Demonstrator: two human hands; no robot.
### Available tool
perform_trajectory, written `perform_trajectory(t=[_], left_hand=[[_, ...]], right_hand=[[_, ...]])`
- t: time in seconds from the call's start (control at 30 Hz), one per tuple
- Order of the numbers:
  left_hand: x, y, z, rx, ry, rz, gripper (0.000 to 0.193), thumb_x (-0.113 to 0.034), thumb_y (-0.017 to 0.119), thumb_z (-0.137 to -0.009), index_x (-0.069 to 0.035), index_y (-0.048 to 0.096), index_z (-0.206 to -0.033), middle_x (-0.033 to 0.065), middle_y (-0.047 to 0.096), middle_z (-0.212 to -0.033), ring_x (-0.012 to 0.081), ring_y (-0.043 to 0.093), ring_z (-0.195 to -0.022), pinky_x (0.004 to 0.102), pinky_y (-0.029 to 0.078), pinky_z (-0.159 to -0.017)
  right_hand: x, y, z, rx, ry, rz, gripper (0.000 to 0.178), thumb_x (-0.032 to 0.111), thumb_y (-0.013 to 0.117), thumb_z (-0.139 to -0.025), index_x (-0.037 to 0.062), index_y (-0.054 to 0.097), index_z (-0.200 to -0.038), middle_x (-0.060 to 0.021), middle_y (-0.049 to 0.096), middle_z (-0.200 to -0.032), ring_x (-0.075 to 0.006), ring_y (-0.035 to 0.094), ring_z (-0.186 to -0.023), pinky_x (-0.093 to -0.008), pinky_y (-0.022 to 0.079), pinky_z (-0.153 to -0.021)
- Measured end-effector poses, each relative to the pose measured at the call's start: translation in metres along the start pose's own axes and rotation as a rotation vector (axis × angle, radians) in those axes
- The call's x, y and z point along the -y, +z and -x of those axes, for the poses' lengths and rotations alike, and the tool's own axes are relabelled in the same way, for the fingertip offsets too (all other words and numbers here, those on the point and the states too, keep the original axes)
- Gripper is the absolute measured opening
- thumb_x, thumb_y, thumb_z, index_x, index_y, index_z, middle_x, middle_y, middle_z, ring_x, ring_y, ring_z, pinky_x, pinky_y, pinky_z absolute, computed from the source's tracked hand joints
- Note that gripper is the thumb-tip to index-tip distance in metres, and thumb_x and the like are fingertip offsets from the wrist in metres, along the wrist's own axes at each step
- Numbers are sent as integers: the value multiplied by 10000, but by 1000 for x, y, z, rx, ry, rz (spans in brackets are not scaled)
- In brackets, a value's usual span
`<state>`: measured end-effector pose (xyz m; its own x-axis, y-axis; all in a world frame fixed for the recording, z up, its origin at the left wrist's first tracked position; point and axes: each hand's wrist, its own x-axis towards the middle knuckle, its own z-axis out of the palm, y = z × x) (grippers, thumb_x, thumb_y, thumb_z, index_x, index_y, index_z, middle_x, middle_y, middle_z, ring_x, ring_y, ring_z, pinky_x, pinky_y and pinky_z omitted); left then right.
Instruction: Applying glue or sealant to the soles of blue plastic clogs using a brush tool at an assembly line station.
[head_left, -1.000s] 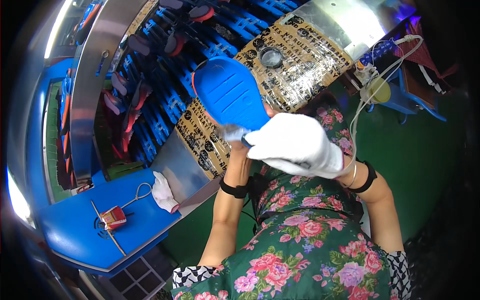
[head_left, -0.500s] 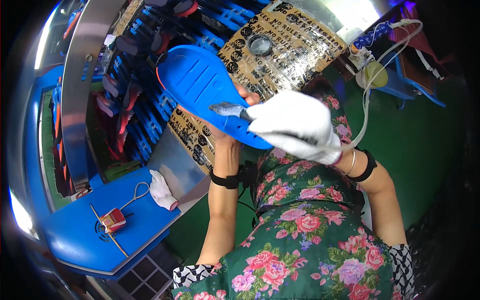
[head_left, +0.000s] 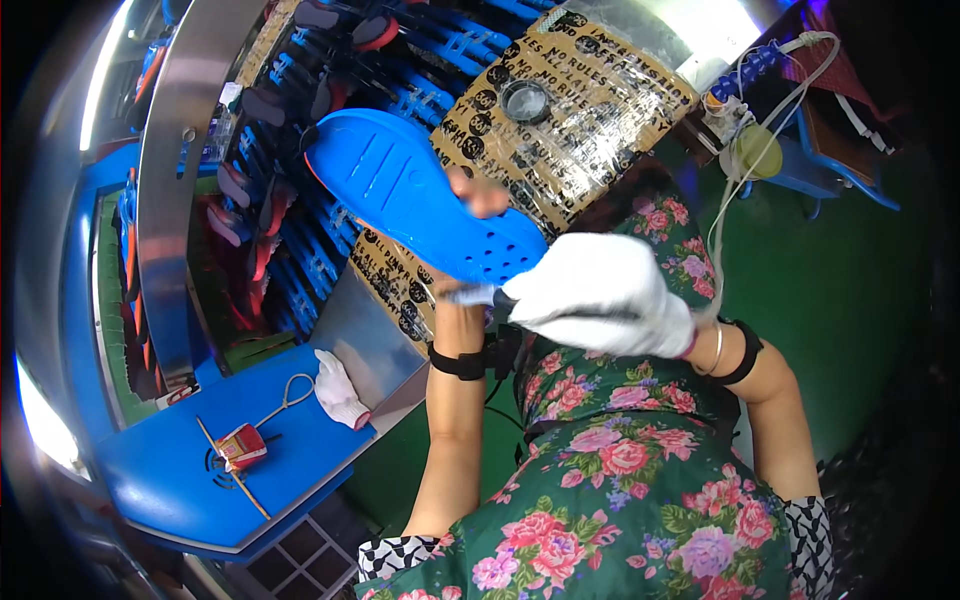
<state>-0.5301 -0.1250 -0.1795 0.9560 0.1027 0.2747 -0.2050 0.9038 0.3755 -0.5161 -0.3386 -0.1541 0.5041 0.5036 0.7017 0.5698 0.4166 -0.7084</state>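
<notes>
A bright blue shoe sole (head_left: pixel 390 180) with grooves at one end and small holes at the other is held up at the centre. My bare left hand (head_left: pixel 482 196) grips it from beneath; its fingertips curl over the far edge, while the palm is hidden. My right hand (head_left: pixel 598 297), in a white knitted glove, is closed on a flat brush (head_left: pixel 470 296). The brush's head, blurred by motion, lies just below the sole's holed end, in front of my left wrist. Whether the bristles touch the sole, I cannot tell.
Beyond the sole stands a taped cardboard-covered surface (head_left: pixel 590 130) with a small round dish (head_left: pixel 524 101). Racks at the left hold several soles. On the blue machine ledge (head_left: pixel 150 470) sit a red box (head_left: pixel 242 447), a stick and a white glove (head_left: pixel 338 390). A pale hose (head_left: pixel 722 215) hangs at the right.
The brush and my right hand have moved down, off the middle of the sole to below its near edge. The sole has tilted slightly, showing more of its holes.
</notes>
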Motion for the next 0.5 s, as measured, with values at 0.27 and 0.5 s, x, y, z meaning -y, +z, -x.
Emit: perform_trajectory(t=[0.27, 0.5], left_hand=[[1, 1, -9, -42, -75, -63, 1041, -938, 364, -797, 37, 555, -1109, 128, 621, -926, 266, 652, -801, 439, 529, -820], [-28, -12, -7, -7, -253, -163, 1025, -901, 462, -806, -58, 452, -1388, 119, 577, -967, 245, 618, -788, 459, 499, -793]], right_hand=[[-7, 12, 21, -35, -88, 256, 238, 88, 781, -810, 132, 772, -1044, -67, 750, -1025, -261, 712, -866, -366, 578, -711], [-4, 2, 12, -16, -84, 259, 282, 68, 783, -814, 118, 763, -1091, -79, 750, -1073, -251, 708, -859, -375, 575, -755]])
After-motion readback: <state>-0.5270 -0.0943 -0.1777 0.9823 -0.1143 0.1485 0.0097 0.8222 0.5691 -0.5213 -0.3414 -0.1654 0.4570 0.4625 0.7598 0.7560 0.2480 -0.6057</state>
